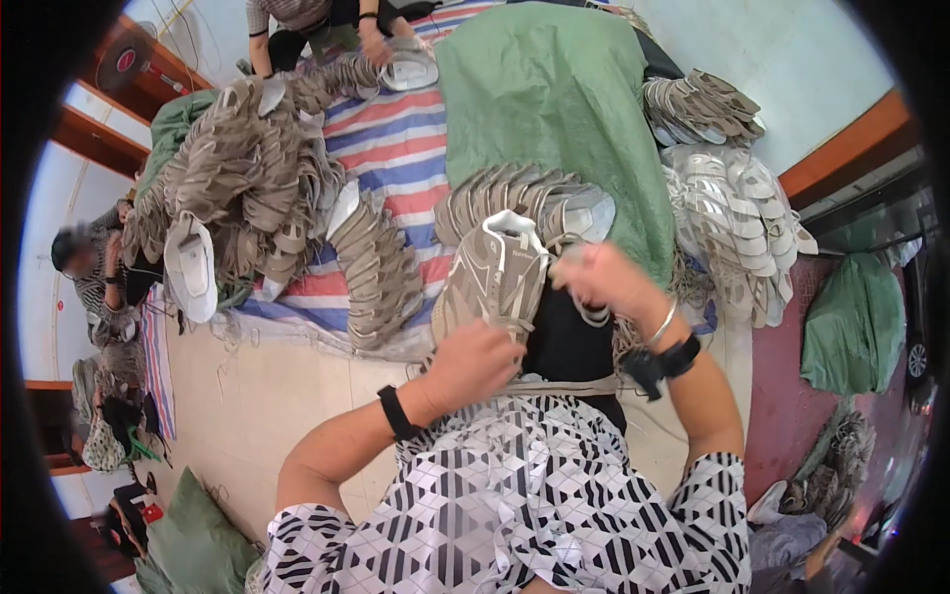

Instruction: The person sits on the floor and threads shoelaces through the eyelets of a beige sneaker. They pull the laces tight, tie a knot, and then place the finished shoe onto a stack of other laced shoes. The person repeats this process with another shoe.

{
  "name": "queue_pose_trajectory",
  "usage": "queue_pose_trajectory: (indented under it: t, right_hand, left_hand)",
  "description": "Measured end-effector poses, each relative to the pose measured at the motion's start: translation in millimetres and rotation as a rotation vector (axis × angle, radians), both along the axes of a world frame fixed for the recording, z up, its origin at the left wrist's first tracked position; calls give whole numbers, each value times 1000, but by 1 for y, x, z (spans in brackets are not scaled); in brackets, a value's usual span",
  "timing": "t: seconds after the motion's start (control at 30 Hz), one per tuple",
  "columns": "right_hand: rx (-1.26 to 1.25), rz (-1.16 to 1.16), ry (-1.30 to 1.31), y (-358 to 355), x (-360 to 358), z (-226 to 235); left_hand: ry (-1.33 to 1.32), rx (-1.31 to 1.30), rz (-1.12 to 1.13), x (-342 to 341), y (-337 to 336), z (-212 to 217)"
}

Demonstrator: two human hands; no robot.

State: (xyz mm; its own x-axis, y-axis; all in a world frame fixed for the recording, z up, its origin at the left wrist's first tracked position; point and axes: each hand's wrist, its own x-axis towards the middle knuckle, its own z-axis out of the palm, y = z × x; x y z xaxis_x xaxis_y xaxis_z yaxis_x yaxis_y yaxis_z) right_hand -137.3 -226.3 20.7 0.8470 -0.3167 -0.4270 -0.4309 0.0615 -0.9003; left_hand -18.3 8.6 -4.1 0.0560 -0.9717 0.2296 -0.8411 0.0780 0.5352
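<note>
A beige-brown shoe upper (pixel 492 277) with a white lining lies in front of me, at the near edge of the sheet and over my dark-clad leg. My left hand (pixel 477 364) is closed at its near end, with fingers curled in a pinch on the upper. To the right of the upper, my right hand (pixel 616 282) is raised, its fingers pinched on a beige shoelace (pixel 595 318) that hangs in a loop below them. The fingertips of that hand are slightly blurred. Right behind the upper sits a fanned row of similar uppers (pixel 510 193).
Piled uppers (pixel 252 168) and a stacked row (pixel 376 267) lie leftward on the striped sheet (pixel 396 124). Green sacking (pixel 544 79) covers the middle back. Whitish uppers (pixel 737 223) are heaped at right. A co-worker's hand (pixel 374 45) touches uppers at the far side.
</note>
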Motion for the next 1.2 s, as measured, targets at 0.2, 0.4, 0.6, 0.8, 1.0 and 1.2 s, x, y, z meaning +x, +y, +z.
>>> queue_pose_trajectory:
  t: [0.2, 0.4, 0.6, 0.8, 1.0, 1.2]
  right_hand:
    - [97, 10, -225, -43, 54, 61]
    - [172, -105, -580, -26, 69, 75]
    - [-491, 417, -524, -29, 54, 134]
    - [-1338, 285, -819, -1, 38, 134]
    - [-1403, 340, -784, 26, 35, 119]
    - [-900, 68, -716, -11, -22, 95]
  left_hand:
    - [72, 70, -17, 4, -11, -4]
    - [138, 85, -13, 6, -12, -8]
    - [482, 125, 155, 19, -10, -23]
    - [150, 87, 78, 48, -48, 5]
    - [189, 197, -206, 36, -68, 10]
    - [1329, 46, 575, 51, -19, -39]
